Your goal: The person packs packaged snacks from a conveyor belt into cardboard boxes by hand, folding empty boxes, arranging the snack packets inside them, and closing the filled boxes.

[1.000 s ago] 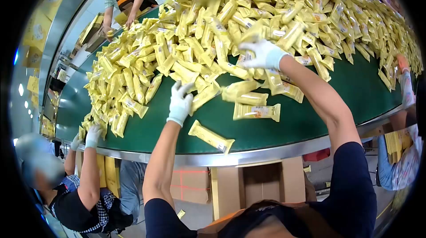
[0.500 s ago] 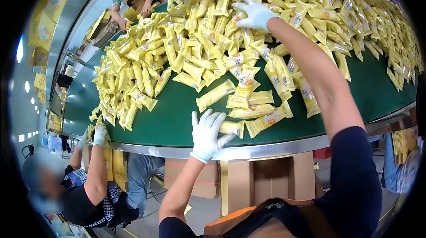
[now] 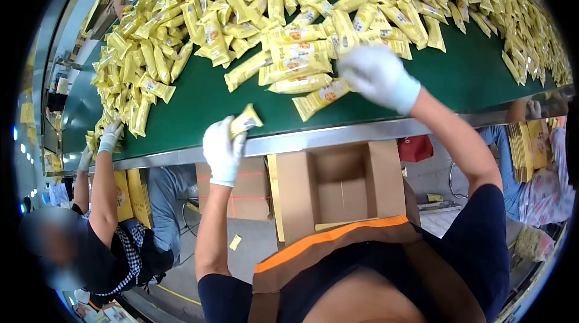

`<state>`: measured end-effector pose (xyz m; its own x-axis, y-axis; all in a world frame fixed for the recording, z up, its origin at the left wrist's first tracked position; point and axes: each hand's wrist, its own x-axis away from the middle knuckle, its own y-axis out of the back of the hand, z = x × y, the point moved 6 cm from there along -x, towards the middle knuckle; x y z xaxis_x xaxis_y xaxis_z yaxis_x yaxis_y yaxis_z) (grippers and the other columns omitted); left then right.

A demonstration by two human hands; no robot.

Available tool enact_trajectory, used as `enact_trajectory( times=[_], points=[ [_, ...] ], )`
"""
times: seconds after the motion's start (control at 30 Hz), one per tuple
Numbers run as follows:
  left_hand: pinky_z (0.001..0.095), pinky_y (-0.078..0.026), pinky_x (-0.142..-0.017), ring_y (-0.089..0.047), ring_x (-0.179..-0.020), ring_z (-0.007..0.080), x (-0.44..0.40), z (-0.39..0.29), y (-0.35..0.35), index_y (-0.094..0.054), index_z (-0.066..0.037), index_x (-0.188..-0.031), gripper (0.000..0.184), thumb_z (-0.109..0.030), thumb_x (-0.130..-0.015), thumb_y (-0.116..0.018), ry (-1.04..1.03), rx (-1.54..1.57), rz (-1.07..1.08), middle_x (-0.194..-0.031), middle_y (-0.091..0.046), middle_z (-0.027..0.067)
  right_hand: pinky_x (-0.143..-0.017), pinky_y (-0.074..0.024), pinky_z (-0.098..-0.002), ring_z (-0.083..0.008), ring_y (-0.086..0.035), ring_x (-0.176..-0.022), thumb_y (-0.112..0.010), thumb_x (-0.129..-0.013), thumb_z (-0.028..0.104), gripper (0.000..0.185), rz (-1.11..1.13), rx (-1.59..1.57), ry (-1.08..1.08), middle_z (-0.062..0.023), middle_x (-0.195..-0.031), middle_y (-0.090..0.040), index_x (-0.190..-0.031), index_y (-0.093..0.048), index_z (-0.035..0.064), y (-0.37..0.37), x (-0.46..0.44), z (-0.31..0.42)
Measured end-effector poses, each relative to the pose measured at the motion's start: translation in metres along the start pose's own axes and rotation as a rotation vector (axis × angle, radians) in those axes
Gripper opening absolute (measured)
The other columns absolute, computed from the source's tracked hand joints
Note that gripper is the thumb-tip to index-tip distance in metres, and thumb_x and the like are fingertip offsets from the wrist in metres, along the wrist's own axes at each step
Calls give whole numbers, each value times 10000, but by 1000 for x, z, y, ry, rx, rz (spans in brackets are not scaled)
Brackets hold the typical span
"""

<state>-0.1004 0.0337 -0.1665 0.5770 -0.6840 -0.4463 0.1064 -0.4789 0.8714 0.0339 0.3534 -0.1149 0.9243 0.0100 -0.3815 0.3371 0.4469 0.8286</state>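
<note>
My left hand [image 3: 222, 147], in a white glove, is closed around a small yellow snack packet [image 3: 246, 121] at the metal edge of the green table. The packet's crimped end sticks out past the thumb. My right hand [image 3: 379, 76], also gloved, is blurred by motion over the right end of another yellow packet [image 3: 318, 100]; its fingers are too smeared to read. Just left of it, several packets [image 3: 295, 67] lie side by side in a rough stack. Behind them spreads a large heap of the same packets [image 3: 241, 6].
Below the table's metal rim [image 3: 301, 138] stands an open cardboard box [image 3: 293, 184], with a strapped bundle of cardboard [image 3: 247, 199] beside it. At the left, a co-worker's gloved hand [image 3: 110, 136] touches packets. A red bag [image 3: 416, 147] is under the table.
My right hand has come back from the far heap to the near packets. My left hand has lifted a packet and drawn it to the table edge. The camera view has tilted down.
</note>
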Motion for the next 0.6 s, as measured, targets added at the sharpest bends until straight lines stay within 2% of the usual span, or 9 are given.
enact_trajectory(
  times=[0.03, 0.1, 0.17, 0.23, 0.3, 0.43, 0.5, 0.57, 0.6],
  points=[
    [433, -484, -850, -598, -942, 358, 9, 6, 3, -610, -32, -1170, 414, -293, -860, -694, 60, 30, -34, -1025, -622, 166, -839, -498, -423, -315, -630, -961, -734, -788, 186, 298, 238, 25, 71, -94, -1023, -666, -1053, -646, 82, -22, 20, 9],
    [375, -485, -878, -610, -942, 323, 9, 0, 6, -589, 8, -1194, 375, -122, -854, -680, 266, 304, -185, -1051, -605, 167, -908, -464, -427, -287, -589, -1078, -763, -752, 207, 450, 77, 127, 252, -85, -1168, -620, -1159, -608, 94, -34, 36, 38],
    [377, -488, -881, -614, -952, 333, -28, -43, 8, -590, 0, -1198, 411, -144, -834, -720, 82, 359, -227, -1042, -615, 171, -941, -435, -426, -277, -543, -1144, -770, -740, 224, 560, 65, 146, 196, -78, -1237, -570, -1242, -560, 91, -54, 23, 32],
    [384, -486, -899, -615, -1009, 340, -66, -89, 0, -578, -11, -1220, 427, -161, -845, -717, -123, 242, -83, -1068, -634, 170, -884, -448, -409, -286, -552, -1075, -753, -757, 288, 432, 140, 160, 70, -89, -1118, -583, -1117, -616, 93, -71, 4, 29],
    [440, -498, -807, -625, -938, 373, -100, -125, -21, -594, -46, -1196, 455, -270, -825, -734, -283, 63, 73, -1044, -662, 166, -868, -453, -406, -284, -552, -1076, -727, -778, 358, 380, 392, 181, 23, -94, -1125, -584, -1050, -628, 111, -91, 5, 34],
    [448, -503, -801, -629, -940, 356, -119, -117, -58, -589, -69, -1213, 469, -297, -825, -724, -249, -4, 335, -1027, -666, 161, -873, -486, -419, -286, -594, -1073, -738, -761, 363, 370, 79, 113, 162, -105, -1110, -612, -1011, -618, 119, -50, 59, 27],
    [446, -506, -802, -626, -939, 351, -114, -112, -55, -594, -79, -1188, 471, -288, -795, -746, -244, 6, 466, -1027, -656, 151, -836, -519, -429, -326, -646, -992, -760, -759, 311, 401, 303, 6, -265, -140, -1036, -651, -1046, -591, 87, -26, 74, 3],
    [445, -508, -801, -624, -944, 348, -101, -102, -45, -598, -83, -1166, 465, -285, -779, -756, -258, -13, 442, -1033, -647, 143, -812, -537, -451, -348, -660, -922, -761, -780, 330, 409, -160, -107, -611, -136, -920, -669, -1054, -577, 88, 13, 93, -19],
    [445, -509, -801, -623, -946, 347, -96, -101, -42, -600, -85, -1155, 462, -284, -771, -761, -273, -23, 433, -1037, -643, 139, -809, -538, -456, -363, -669, -882, -757, -792, 366, 491, -309, -71, -648, -148, -971, -678, -1141, -550, 90, 28, 94, -27]
  ],
)
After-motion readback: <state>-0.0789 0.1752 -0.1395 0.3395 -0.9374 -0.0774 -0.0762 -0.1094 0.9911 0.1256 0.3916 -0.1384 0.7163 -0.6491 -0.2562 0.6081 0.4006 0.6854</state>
